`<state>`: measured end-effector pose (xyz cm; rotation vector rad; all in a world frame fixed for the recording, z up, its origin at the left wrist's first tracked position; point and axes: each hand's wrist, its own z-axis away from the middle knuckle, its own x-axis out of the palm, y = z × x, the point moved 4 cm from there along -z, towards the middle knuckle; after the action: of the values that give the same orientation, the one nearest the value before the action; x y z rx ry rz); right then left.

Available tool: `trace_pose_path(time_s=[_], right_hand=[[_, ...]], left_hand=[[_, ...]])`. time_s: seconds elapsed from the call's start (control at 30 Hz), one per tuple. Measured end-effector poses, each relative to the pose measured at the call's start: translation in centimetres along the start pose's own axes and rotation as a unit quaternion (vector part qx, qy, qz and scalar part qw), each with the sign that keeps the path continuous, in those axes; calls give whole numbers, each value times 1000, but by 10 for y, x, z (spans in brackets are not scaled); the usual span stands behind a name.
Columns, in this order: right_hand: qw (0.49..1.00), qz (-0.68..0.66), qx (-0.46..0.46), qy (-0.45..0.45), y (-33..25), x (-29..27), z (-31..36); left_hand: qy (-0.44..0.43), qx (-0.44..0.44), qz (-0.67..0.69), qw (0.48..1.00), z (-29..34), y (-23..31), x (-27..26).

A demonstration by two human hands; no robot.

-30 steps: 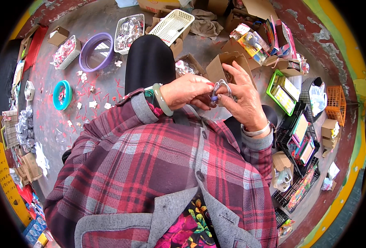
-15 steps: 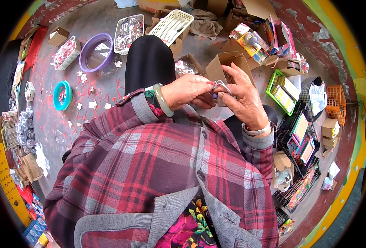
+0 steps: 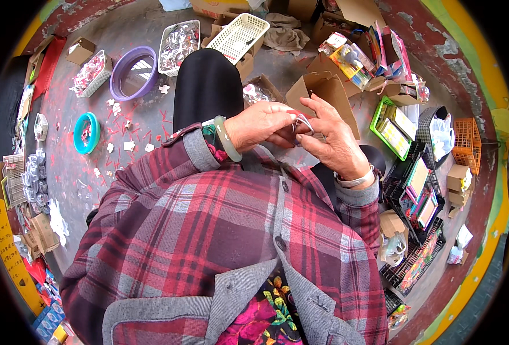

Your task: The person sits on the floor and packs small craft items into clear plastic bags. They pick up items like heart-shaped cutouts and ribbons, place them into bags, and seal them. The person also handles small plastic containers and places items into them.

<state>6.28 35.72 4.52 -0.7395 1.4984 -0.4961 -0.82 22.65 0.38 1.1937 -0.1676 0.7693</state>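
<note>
In front of my chest, both hands meet at a small pale grey loop (image 3: 304,122), thin like a strip or cord. My left hand (image 3: 260,123) is closed, its thumb and forefinger pinching the loop's left side, where a bit of red shows. On the other side, my right hand (image 3: 336,142) has its fingers bent around the loop, with the thumb just below it. A small bluish spot shows under the loop, too small to name. Behind my right hand stands an open cardboard box (image 3: 346,109); its contents are mostly hidden.
A purple basin (image 3: 114,80), a teal round tray (image 3: 95,135) and a white basket of wrapped pieces (image 3: 163,60) stand on the left floor among red and white scraps. To the right are a green basket (image 3: 376,119), black crates (image 3: 424,233) and an orange crate (image 3: 467,146).
My right hand has shifted slightly, its fingers bending more and its thumb drawing back a little. The loop has turned between the hands and looks more open. My left hand stays nearly in place.
</note>
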Motion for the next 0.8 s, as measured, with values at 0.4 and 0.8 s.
trace_pose_path(time_s=[0.4,0.8], right_hand=[[986,-46,45,153,8,-18,5],[992,21,8,127,1,-12,4]], left_hand=[[-8,12,28,999,-2,-1,-4],[0,10,36,999,0,0,-3]])
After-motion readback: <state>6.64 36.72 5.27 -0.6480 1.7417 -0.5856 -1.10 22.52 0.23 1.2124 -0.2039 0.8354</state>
